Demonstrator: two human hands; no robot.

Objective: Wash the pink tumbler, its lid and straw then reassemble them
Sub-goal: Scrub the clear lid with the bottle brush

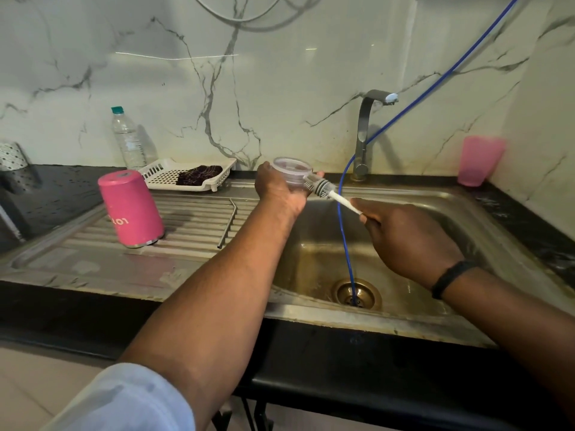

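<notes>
**Steel sink and dark counter hold the washing-up**

A dark speckled counter (62,188) runs along a marble-patterned wall, with a stainless steel sink (435,325) set into it. On the ribbed drainboard (193,225), a pink tumbler (130,208) stands upside down; a metal straw (228,223) lies just beside it. Behind, a white slotted tray (165,174) carrying a dark cloth (199,175) sits near a clear plastic bottle (127,140). A translucent pink cup (479,160) stands at the far right corner, beyond the tap (364,132).

Below the gripped lid (291,173) the sink (314,253) basin lies open, crossed only by a blue hose (344,231), seemingly just behind the brush (323,188).
</notes>
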